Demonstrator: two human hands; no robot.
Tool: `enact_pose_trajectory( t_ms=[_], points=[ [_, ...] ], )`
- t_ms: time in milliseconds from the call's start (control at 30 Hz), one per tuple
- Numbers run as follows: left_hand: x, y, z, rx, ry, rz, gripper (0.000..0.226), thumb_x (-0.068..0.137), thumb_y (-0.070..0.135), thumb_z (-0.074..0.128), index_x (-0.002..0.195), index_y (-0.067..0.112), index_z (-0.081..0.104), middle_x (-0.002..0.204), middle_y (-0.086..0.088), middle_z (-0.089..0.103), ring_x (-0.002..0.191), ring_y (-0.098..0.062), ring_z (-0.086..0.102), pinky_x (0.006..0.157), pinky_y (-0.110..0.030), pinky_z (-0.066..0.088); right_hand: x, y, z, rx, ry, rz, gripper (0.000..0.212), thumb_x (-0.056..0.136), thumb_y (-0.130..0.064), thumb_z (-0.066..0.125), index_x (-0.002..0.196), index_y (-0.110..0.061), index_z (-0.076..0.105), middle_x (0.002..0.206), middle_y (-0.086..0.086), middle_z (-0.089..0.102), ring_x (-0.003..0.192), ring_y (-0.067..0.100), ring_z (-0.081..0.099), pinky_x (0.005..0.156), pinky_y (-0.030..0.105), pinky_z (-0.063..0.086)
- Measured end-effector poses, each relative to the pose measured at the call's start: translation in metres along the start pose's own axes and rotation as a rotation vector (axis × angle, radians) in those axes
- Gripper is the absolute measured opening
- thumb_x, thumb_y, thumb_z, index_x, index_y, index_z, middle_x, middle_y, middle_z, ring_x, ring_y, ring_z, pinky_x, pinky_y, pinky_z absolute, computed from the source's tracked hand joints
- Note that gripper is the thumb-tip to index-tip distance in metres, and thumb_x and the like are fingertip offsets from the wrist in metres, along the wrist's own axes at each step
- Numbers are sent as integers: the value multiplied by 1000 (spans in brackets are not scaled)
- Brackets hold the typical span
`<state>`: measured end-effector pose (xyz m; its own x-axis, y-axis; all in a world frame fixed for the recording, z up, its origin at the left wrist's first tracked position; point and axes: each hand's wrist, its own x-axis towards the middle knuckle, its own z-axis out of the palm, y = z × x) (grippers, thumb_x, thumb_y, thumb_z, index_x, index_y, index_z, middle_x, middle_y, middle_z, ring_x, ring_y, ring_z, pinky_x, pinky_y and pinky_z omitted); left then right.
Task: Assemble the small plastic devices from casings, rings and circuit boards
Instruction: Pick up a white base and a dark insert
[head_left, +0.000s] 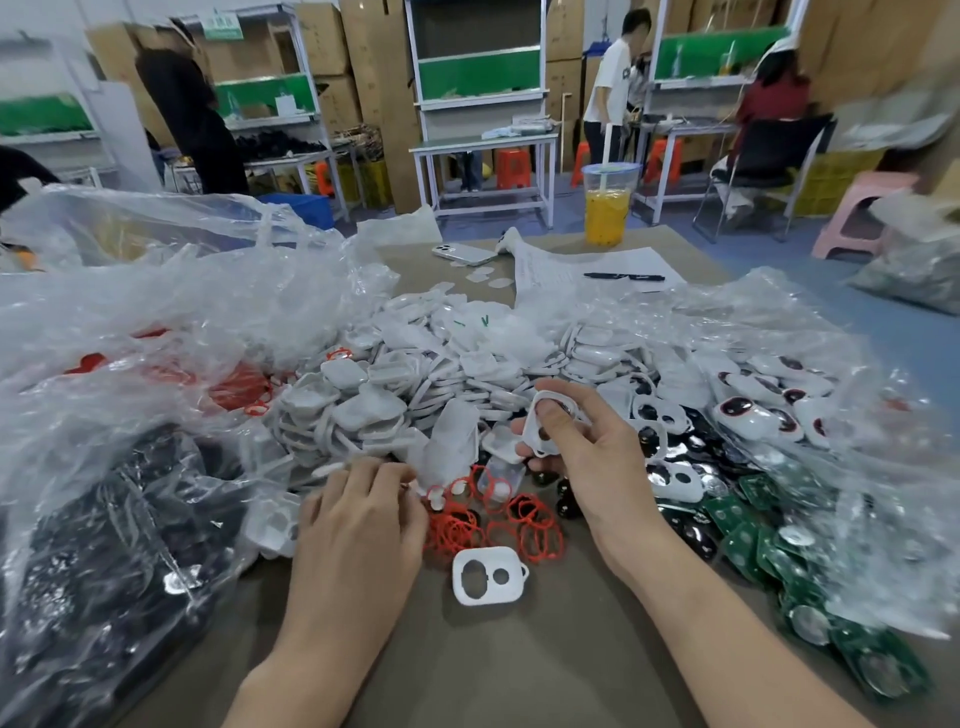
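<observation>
My right hand (587, 457) holds a white casing (545, 423) with two holes, thumb pressed into its larger opening. My left hand (363, 514) lies palm down at the left edge of a heap of red rings (519, 525), its fingertips curled at something small that I cannot make out. A second white casing (490, 575) with two holes lies flat on the brown table in front of the rings. A big pile of white casings (441, 374) fills the middle. Green circuit boards (769, 540) lie at the right, on clear plastic.
Crumpled clear plastic bags (156, 312) cover the left side, one holding dark parts (104, 571). White casings with dark buttons (769, 410) lie at the right. A phone (464, 253), papers with a pen (623, 276) and a cup of yellow drink (608, 208) stand at the far edge. People work behind.
</observation>
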<state>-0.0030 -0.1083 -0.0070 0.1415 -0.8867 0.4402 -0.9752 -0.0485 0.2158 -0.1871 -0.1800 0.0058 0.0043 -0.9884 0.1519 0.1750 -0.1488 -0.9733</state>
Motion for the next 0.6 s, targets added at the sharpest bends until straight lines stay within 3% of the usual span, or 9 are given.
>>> enact_pose_trajectory(
  t_ms=[133,233,333,400,533,600],
  points=[
    [12,6,3,170,-35,4,16,80,14,77,92,8,68,92,-11,68,88,-38,64,76,-49,51,2,0,0,39,-15,14,25,99,-20,63,95,-41,74,101,44,53,69,28,68,67,33,55],
    [28,3,4,181,-63,74,19,90,21,68,108,14,69,106,-7,69,101,-35,63,86,-48,47,1,-1,0,34,-27,14,26,100,-18,62,95,-40,73,98,39,60,70,26,69,69,36,55],
    [36,3,9,107,-163,166,25,101,34,51,120,27,66,130,6,61,121,-24,54,97,-42,37,1,0,-1,43,-46,6,28,101,-15,59,94,-38,73,83,13,77,67,17,72,62,24,55],
    [39,2,10,29,-202,177,27,101,40,50,121,31,65,134,10,57,124,-20,51,99,-39,36,1,-1,-2,64,-52,21,26,101,-14,59,96,-35,72,84,9,78,66,15,72,57,20,54],
    [44,-16,1,-214,-361,139,23,95,44,63,116,37,68,129,20,51,123,-11,46,102,-35,37,2,0,-3,82,-54,38,15,102,-14,57,105,-24,68,86,6,78,63,14,71,51,20,53],
    [45,-22,0,-202,-387,131,23,94,45,63,117,39,66,121,21,50,118,-10,47,96,-32,38,3,1,-3,81,-54,39,13,102,-15,57,105,-23,67,87,6,78,63,14,70,51,22,54]
  ],
)
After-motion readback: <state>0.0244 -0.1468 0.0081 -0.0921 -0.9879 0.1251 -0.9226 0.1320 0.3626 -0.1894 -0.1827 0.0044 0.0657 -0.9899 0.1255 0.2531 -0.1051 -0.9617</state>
